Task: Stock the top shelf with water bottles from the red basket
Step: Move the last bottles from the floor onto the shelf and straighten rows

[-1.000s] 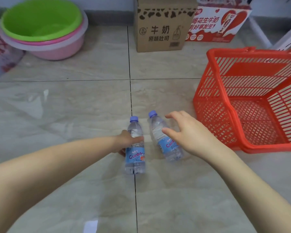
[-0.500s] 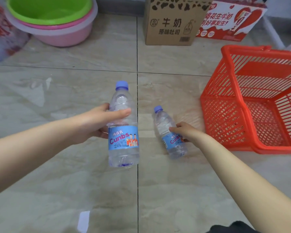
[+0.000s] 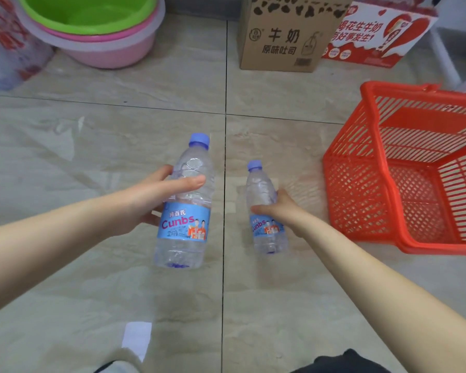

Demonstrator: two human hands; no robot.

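Observation:
My left hand (image 3: pixel 156 200) grips a clear water bottle (image 3: pixel 184 208) with a blue cap and blue label, holding it upright above the tiled floor. My right hand (image 3: pixel 277 208) is wrapped round a second, identical water bottle (image 3: pixel 264 208) at its middle, low over the floor. The red basket (image 3: pixel 366 189) stands on the floor to the right of both bottles, and I see nothing inside it. No shelf is in view.
Stacked green and pink basins (image 3: pixel 92 30) sit at the back left beside a plastic bag (image 3: pixel 8 49). A brown cardboard box (image 3: pixel 285 36) and a red-and-white carton (image 3: pixel 374 36) stand at the back. White frame legs (image 3: pixel 444 60) rise at the far right.
My left hand has lifted its bottle off the floor toward me. My right hand, open over the second bottle a second ago, now grips it.

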